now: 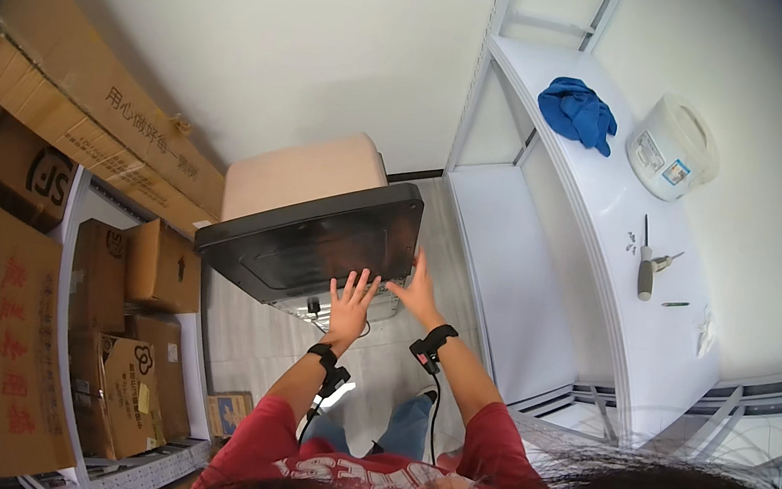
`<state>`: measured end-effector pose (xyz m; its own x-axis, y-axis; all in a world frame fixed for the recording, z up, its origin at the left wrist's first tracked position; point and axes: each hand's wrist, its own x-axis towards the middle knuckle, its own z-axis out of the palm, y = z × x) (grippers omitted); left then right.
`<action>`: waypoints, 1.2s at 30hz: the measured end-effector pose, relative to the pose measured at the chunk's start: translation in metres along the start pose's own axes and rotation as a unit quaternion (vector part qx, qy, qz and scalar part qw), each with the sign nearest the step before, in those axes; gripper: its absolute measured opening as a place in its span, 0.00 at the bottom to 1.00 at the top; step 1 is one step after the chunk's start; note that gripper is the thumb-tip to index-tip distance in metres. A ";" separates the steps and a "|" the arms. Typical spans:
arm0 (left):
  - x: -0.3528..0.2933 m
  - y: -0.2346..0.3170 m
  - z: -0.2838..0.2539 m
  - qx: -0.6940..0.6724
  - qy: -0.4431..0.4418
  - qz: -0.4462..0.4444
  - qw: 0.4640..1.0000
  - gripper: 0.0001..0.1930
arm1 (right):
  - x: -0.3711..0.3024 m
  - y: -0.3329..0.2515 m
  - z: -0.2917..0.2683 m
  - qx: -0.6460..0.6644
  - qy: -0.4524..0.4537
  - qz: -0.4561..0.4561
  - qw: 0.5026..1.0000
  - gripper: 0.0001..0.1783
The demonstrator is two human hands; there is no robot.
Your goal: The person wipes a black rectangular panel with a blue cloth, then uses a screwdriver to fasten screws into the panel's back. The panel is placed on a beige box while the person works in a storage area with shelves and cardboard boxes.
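Observation:
In front of me stands a bulky object with a black, slightly recessed top panel (pixel 310 243), tilted on the floor. Its exact kind I cannot make out; a thin cord and a pale lower side show beneath the panel. My left hand (pixel 351 307) lies with spread fingers over the panel's near edge. At the panel's near right corner is my right hand (pixel 418 295), thumb apart and fingers stretched along the edge; some fingers are hidden. A pinkish-beige rounded block (pixel 306 171) stands directly behind the panel. Both wrists wear black straps with cables.
On the left, a metal rack holds several cardboard boxes (pixel 4 328), with a long carton (pixel 98 110) above. To the right, a white shelf (pixel 606 226) carries a blue cloth (pixel 577 114), a white tub (pixel 670 150), a screwdriver (pixel 647 273) and small parts. A flat box (pixel 230 411) lies low.

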<state>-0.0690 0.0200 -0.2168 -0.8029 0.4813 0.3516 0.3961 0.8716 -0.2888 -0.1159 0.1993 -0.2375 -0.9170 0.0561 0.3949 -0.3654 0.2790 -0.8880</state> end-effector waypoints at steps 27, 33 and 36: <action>-0.075 -0.085 0.033 -0.046 0.039 0.055 0.997 0.33 | -0.054 -0.025 0.159 -0.029 0.355 0.032 0.934 0.51; -0.101 -0.107 0.018 -0.277 0.071 0.037 0.958 0.30 | -0.081 -0.050 0.210 -0.184 0.224 -0.056 0.955 0.28; -0.145 -0.138 0.048 -0.294 0.146 -0.126 0.936 0.30 | -0.084 -0.049 0.220 -0.180 0.209 -0.074 0.958 0.27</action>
<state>-0.0284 -0.1746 -0.2703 -0.7814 0.1831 0.5966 0.4559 0.8203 0.3453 -0.0565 -0.0302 -0.2786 -0.6879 0.3482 0.6368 -0.3391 0.6215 -0.7062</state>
